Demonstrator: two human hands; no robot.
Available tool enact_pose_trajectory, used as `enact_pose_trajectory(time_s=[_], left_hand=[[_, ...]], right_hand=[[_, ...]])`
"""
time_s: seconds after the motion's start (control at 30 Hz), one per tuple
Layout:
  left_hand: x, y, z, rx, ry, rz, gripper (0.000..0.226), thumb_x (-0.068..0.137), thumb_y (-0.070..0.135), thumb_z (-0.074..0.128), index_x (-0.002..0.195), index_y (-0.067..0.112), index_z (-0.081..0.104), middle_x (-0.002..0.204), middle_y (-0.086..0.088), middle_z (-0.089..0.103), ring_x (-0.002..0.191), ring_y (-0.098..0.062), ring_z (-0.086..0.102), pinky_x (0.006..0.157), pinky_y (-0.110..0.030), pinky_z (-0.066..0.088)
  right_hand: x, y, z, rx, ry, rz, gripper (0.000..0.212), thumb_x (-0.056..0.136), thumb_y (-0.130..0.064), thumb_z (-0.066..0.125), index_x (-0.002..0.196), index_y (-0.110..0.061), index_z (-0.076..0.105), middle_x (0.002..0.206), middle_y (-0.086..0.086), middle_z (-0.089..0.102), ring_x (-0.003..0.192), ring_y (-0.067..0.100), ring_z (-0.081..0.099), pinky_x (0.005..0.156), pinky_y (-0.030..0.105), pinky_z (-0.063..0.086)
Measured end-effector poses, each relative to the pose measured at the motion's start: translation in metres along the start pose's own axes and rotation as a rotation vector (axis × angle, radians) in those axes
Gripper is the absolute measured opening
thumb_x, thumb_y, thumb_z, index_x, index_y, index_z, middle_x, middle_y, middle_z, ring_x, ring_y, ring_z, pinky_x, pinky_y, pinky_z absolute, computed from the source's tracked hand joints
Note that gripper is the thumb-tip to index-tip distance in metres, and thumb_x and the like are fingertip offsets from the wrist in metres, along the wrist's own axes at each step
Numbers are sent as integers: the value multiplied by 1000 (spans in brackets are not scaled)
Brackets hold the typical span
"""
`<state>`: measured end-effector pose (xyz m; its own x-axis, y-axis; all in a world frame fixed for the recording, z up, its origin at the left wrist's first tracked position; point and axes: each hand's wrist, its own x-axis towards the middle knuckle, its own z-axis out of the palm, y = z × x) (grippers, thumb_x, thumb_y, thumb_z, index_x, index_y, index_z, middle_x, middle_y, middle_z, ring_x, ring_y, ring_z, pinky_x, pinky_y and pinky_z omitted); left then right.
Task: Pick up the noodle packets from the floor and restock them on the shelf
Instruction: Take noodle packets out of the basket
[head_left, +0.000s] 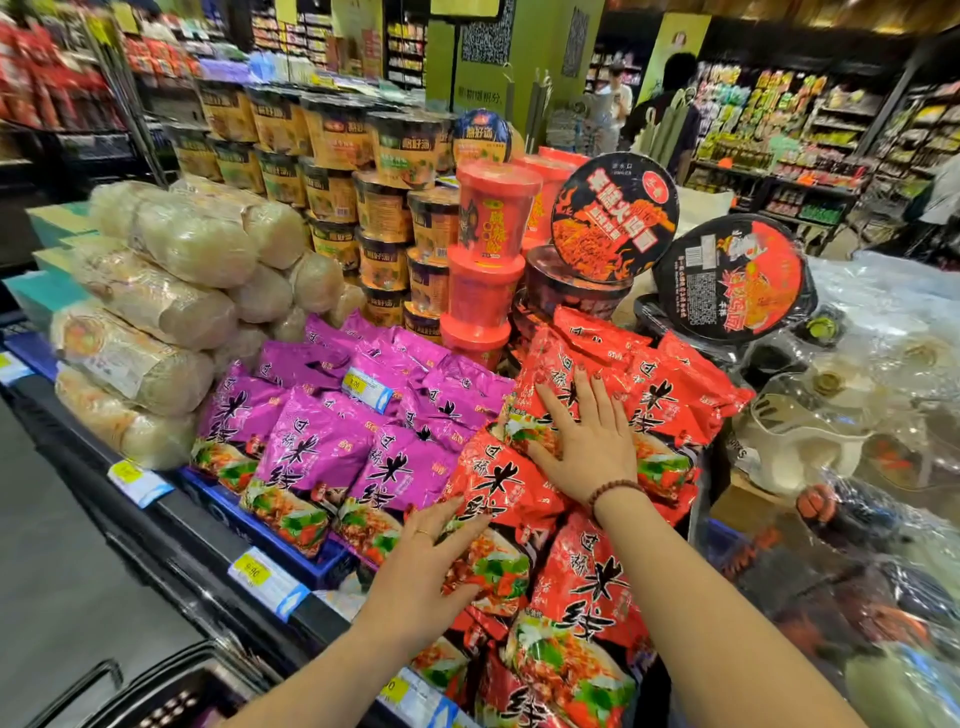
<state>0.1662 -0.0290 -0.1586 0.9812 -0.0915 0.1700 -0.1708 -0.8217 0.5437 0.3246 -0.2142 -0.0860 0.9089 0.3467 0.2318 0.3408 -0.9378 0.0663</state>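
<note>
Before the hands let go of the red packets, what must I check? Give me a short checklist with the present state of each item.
1. Left hand flat on a front red packet: ok.
2. Right hand flat on a rear red packet, fingers spread: ok.
3. Red packets beside purple packets, colours unmixed: ok.
4. Red pile lying tidy: not ok, packets overlap and tilt.
5. Front packets within shelf edge: cannot tell.
6. Floor free of packets: cannot tell.
</note>
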Motion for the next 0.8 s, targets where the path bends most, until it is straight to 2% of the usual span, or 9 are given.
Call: enact_pose_trajectory(time_s=[0.13,0.23,0.33,0.43,0.53,0.67,0.8], left_hand=[[0,-3,2,-11,16,25,69,90,38,66,146,50,26,152,22,11,145,-10,8,113,-35,31],[1,-2,-7,8,-10,33,69,91,37,64,147,49,26,155,19,15,144,-9,12,105,-30,40],[0,-8,-27,-3,45,21,62,90,33,64,145,42,36,153,14,24,139,-8,22,103,-28,40],[-6,-29,-54,-19,130,-2,60,87,28,67,143,34,45,149,8,33,137,-14,31,101,-31,41],[-22,-60,-86,35,193,18,59,80,26,73,136,21,56,137,-4,51,128,-25,44,98,-38,46],[-64,-116,-126,191,225,4,55,74,26,79,125,13,64,122,-9,61,115,-31,56,91,-43,53],[-129,-170,-156,300,226,-108,56,76,46,56,119,12,67,116,-9,64,109,-26,55,90,-40,52]], right_hand=[[2,-1,-6,-7,-52,8,75,90,-71,31,151,-44,-4,162,6,-15,149,25,-12,120,43,-3],[0,-6,-15,24,-31,14,75,91,-68,37,153,-41,5,163,6,-8,150,26,-5,121,44,2],[-10,-20,-23,103,101,-21,68,92,-55,48,151,-31,24,162,7,10,148,29,12,120,44,12],[-24,-49,-29,195,256,-133,60,89,-43,59,142,-18,45,151,11,37,138,33,36,114,48,30],[-37,-92,-32,281,325,-225,57,87,-45,52,133,-12,54,137,12,53,127,33,49,105,50,42],[-59,-158,-29,361,307,-360,57,84,-46,50,129,-12,57,129,8,59,118,29,53,100,43,44],[-79,-226,-11,387,216,-475,58,81,-46,51,128,-12,57,127,9,60,115,31,55,97,45,48]])
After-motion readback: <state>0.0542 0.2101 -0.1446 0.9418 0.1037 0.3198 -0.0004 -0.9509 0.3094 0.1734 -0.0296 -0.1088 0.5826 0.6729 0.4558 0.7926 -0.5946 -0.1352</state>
